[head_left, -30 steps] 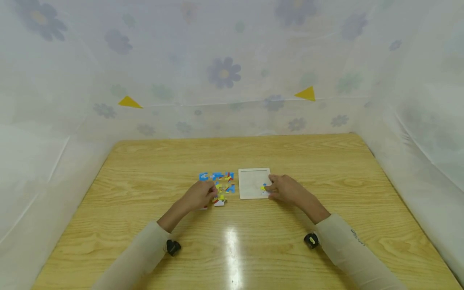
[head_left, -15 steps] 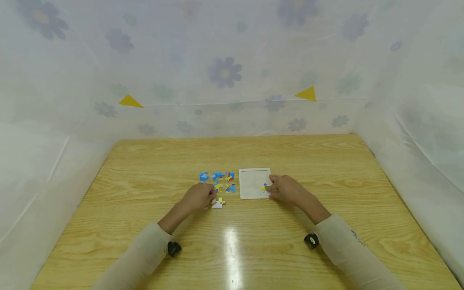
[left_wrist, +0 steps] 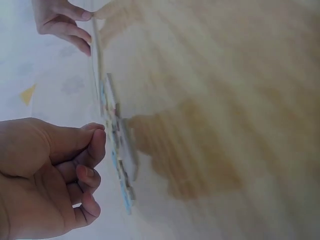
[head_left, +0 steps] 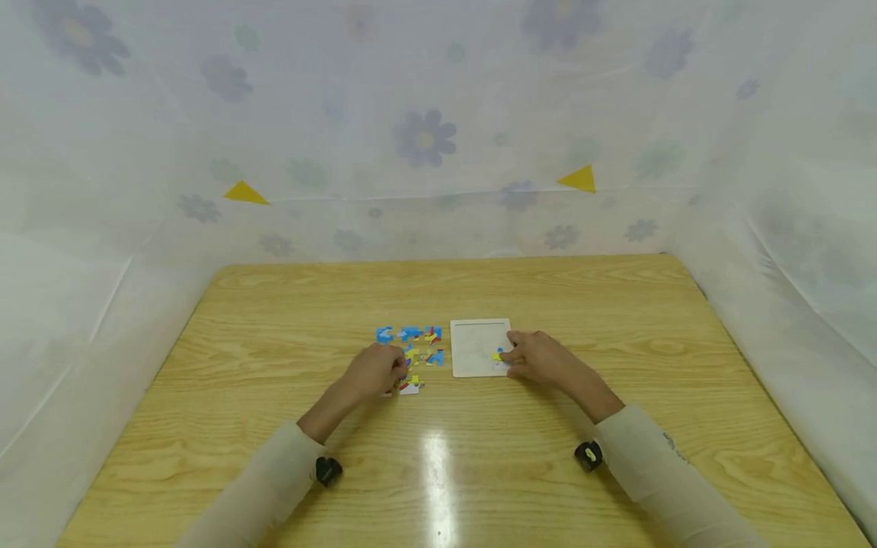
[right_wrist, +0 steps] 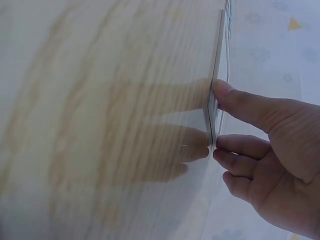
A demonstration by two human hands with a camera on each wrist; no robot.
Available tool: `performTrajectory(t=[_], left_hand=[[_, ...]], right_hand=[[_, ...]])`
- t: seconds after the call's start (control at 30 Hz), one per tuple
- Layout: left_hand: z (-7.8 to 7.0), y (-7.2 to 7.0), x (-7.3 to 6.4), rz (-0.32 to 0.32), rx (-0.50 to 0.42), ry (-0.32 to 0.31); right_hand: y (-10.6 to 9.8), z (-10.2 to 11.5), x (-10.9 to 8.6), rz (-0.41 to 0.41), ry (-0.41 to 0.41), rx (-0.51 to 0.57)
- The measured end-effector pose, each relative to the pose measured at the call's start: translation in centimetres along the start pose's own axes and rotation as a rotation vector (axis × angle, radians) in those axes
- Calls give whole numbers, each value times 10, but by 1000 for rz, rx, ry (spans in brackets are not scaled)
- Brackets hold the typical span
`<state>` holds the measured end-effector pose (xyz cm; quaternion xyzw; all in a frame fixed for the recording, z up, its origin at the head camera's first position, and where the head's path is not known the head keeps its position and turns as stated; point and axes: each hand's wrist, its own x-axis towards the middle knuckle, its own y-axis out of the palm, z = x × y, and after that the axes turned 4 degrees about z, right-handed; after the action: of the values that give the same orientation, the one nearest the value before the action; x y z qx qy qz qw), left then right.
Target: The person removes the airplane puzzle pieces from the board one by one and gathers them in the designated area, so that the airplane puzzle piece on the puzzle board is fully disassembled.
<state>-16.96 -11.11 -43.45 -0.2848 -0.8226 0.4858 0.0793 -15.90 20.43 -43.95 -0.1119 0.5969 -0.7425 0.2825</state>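
Observation:
In the head view, a square white puzzle tray (head_left: 473,342) lies on the table. One blue, yellow and white puzzle piece (head_left: 497,356) sits in its lower right corner. My right hand (head_left: 548,361) grips the tray's right side; the right wrist view has its thumb (right_wrist: 222,89) at the board and the other fingers at the edge. Left of the tray, my left hand (head_left: 373,371) hovers low over loose puzzle pieces (head_left: 411,333). Its thumb and index tips meet at the pieces in the left wrist view, with nothing showing between them; the hand covers some pieces.
The wood-grain table (head_left: 274,320) has a glossy streak of light at the front. Pale flowered cloth (head_left: 438,221) encloses its back and sides, with two yellow triangles (head_left: 578,179) on the back cloth. A dark band (head_left: 327,471) sits at the left cuff.
A yellow and white piece by the left fingertips has shifted slightly left and toward the front of the table. The left hand has stirred only a little; right hand and tray hold still.

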Motion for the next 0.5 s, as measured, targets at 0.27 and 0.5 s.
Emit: performTrajectory(t=[0.27,0.5], left_hand=[[-9,-7,10,-14,57,54],[-22,-7,19,31,56,84]], right_hand=[[-3,-2,-1,6,10,51],[-3,-6,-1,20,35,116]])
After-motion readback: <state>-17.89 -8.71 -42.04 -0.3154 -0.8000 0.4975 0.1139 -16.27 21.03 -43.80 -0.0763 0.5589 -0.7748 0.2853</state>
